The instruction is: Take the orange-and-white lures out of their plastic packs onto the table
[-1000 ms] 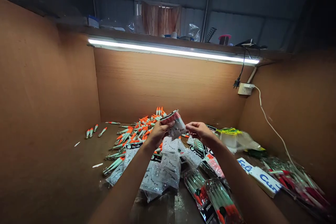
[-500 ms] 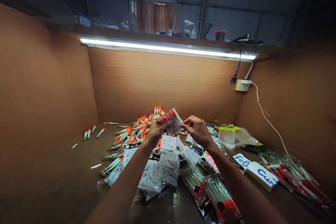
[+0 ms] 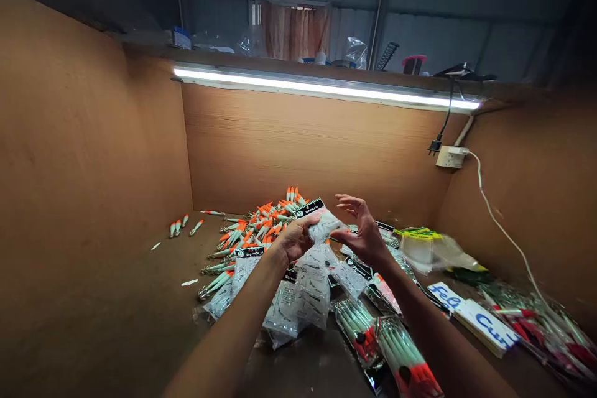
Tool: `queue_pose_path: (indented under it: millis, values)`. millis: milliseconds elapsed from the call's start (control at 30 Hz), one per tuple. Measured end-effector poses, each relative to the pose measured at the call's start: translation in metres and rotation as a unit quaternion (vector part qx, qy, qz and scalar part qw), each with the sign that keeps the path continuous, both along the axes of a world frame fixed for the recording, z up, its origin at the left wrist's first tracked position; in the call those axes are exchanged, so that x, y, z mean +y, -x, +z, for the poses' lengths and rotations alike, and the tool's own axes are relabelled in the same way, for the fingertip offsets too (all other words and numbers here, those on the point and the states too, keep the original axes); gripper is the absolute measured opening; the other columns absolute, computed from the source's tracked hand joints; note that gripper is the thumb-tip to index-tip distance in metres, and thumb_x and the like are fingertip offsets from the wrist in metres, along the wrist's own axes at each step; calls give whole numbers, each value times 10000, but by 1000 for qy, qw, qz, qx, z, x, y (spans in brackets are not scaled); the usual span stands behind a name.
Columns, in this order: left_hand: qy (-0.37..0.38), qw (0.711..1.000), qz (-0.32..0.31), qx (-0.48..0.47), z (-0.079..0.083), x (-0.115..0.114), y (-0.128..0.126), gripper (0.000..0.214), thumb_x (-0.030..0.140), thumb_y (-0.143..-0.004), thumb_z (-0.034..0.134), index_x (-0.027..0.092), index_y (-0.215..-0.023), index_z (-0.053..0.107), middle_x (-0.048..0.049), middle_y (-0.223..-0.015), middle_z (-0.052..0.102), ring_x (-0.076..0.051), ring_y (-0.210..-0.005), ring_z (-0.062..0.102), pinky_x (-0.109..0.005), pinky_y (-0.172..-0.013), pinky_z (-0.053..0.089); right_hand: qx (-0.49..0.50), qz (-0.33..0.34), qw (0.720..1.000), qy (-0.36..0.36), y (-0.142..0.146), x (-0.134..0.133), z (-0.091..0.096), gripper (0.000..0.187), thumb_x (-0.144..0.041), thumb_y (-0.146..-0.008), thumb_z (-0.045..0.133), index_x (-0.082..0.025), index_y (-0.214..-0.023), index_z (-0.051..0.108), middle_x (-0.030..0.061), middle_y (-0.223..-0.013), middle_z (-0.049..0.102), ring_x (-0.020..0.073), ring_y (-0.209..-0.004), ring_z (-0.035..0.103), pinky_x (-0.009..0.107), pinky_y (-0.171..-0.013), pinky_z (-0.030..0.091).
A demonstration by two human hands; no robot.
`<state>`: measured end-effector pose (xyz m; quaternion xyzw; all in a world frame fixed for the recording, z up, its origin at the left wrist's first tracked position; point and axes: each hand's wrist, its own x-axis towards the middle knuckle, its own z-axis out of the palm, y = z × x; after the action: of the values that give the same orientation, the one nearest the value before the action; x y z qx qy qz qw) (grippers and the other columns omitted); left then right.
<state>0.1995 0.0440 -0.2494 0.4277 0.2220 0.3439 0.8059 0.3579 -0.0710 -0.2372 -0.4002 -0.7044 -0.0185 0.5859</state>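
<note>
My left hand (image 3: 296, 241) is closed on a small clear plastic packet (image 3: 325, 224) with a black header, held above the work surface. Close to the packet's right end is my right hand (image 3: 361, 233), its fingers spread and curved; whether the thumb touches the plastic I cannot tell. Behind and left of my hands lies a pile of orange-and-white squid jigs (image 3: 237, 233). Several flat packets with printed white inserts (image 3: 298, 298) overlap below my wrists. Bagged bundles of pale, red-ended jigs (image 3: 403, 351) rest under my right forearm.
To the right are clear bags with yellow-green tops (image 3: 422, 245), white blocks with blue handwriting (image 3: 485, 323) and a heap of red-and-white lures (image 3: 536, 323). A white cable (image 3: 499, 217) hangs from a socket (image 3: 451, 157). A lit tube (image 3: 326, 90) runs under the shelf.
The packet has turned, and its black header now shows at the upper left. My right hand has gone from pinching its end to spread fingers. The whole view has shifted slightly.
</note>
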Motion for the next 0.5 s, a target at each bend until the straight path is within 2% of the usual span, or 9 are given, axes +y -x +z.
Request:
queue_pose_path:
  millis: [33,67,133,167,267,333,400,467,500]
  values:
    - [16,1000,-5,11,-1,0,0,146,160,-776,729,91,-896,682,-74,-667,711,-163,-506,658,-254,-515,553,-43,-5,999,7,-1,0,1,486,-388,-815,803,-302,-1260,627,78,-1423,561,267,-1250,545,489,-1080,446]
    - [29,999,-8,16,-2,0,-1,146,161,-786,719,90,-906,679,-72,-666,710,-162,-507,658,-250,-514,550,-90,-9,996,13,-2,0,1,420,-373,-827,794,-320,-1224,667,64,-1435,559,271,-1271,527,501,-1085,440]
    - [27,1000,5,7,-3,3,-3,143,155,-790,700,91,-916,676,-68,-660,709,-166,-526,667,-252,-533,556,-165,-6,986,21,-6,-1,3,138,-336,-891,725,-334,-1023,765,42,-1389,596,267,-1283,514,508,-1070,450]
    - [25,1000,17,-3,-4,5,-3,146,155,-786,699,92,-916,676,-69,-665,713,-172,-547,677,-260,-555,565,-184,0,983,25,-9,-2,3,84,-326,-907,704,-332,-930,785,38,-1372,605,266,-1287,511,512,-1065,454]
    - [3,996,83,-40,-6,13,-4,171,194,-773,723,112,-917,680,-63,-713,733,-178,-624,702,-277,-627,581,-190,62,976,82,-26,-4,6,91,-386,-870,743,-318,-853,800,29,-1452,549,285,-1340,487,539,-1113,421]
    - [-17,989,136,-61,-6,17,-1,213,219,-737,776,137,-915,691,-36,-732,740,-162,-651,700,-257,-644,570,-131,94,980,114,-39,-2,9,196,-474,-879,711,-307,-929,802,40,-1497,517,305,-1373,469,540,-1134,405]
    - [-59,983,162,-66,-6,17,0,281,210,-662,841,149,-905,715,-28,-753,751,-173,-699,706,-264,-675,566,-38,67,989,125,-47,8,12,354,-525,-899,662,-306,-1165,745,79,-1485,534,309,-1352,498,522,-1106,435]
    - [-157,975,153,-37,-8,13,-1,327,220,-608,880,153,-897,743,-36,-791,765,-216,-783,719,-311,-744,574,13,33,990,140,-46,24,16,570,-528,-864,700,-298,-1377,610,111,-1443,572,297,-1279,558,480,-1045,484]
    - [-222,964,144,-9,-9,10,-2,337,239,-600,888,159,-899,754,-39,-813,770,-239,-829,721,-338,-784,573,10,36,987,154,-43,34,19,625,-520,-831,735,-277,-1390,599,119,-1395,609,285,-1215,597,445,-1003,507]
